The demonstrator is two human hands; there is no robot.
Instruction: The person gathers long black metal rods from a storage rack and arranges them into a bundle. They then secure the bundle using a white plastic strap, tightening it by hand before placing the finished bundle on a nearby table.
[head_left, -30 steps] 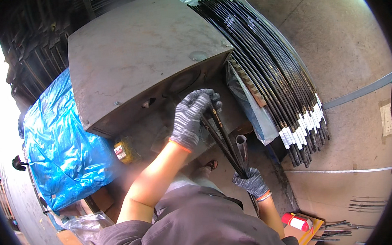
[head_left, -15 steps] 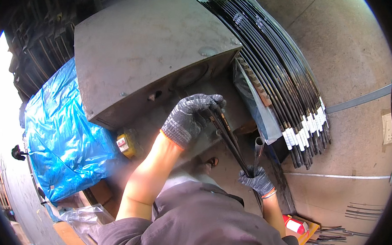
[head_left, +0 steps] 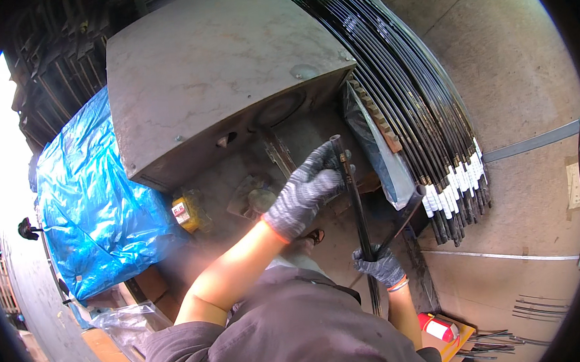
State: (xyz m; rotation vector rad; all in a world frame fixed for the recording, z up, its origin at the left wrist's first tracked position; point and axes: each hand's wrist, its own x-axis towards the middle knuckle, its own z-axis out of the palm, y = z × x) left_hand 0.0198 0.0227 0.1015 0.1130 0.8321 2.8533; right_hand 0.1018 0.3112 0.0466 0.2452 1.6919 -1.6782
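Observation:
My left hand [head_left: 312,191], in a grey knit glove with an orange cuff, has its fingers closed about the upper end of a black tube [head_left: 356,207]. Lower and to the right, my right hand [head_left: 380,267], gloved alike, grips the same tube near its middle. A second black tube [head_left: 404,219] leans out to the right from that right-hand grip, its open end up. Thin black lengths continue below the right hand; how many tubes are held is hidden.
Ahead stands a grey metal box [head_left: 223,65]. Many black rods with white-wrapped ends [head_left: 419,113] lie stacked to its right. On the left is a blue tarp [head_left: 105,205], beside a yellow container [head_left: 189,214]. A red bottle-like object [head_left: 438,328] sits at lower right.
My left hand has come right and slightly down, with the tube it holds now more upright. The other tube's open end has swung right and up. My right hand has hardly moved.

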